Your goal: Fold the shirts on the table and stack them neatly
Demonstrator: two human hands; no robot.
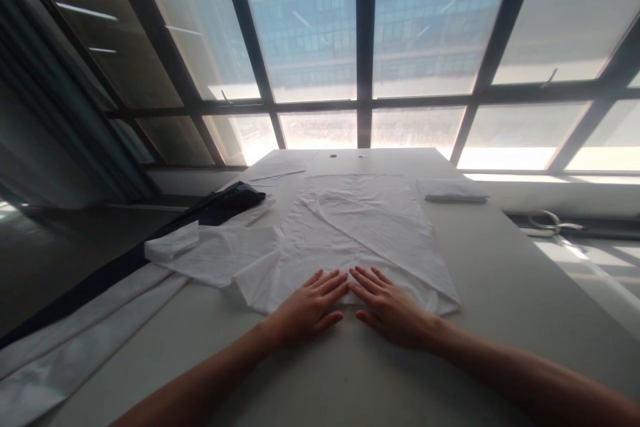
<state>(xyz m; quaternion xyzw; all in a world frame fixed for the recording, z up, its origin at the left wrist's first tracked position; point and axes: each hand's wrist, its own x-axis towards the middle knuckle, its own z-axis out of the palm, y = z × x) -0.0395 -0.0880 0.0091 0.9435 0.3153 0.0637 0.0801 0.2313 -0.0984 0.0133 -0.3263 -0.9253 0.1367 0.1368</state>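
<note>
A white shirt lies spread on the white table, its near edge toward me. One sleeve reaches out to the left with its cuff end near the table's left side. On the right, a sleeve seems folded diagonally across the body. My left hand rests flat on the shirt's near edge, fingers stretched forward. Close beside it, my right hand lies flat on the same edge, fingers extended and thumb apart. The two hands' fingertips almost meet at the middle. Neither hand grips the cloth.
A folded white cloth lies at the right. Dark clothing and white garments drape over the table's left edge. White sheets lie behind. The table stands before large windows; a metal stool-like frame is right of it.
</note>
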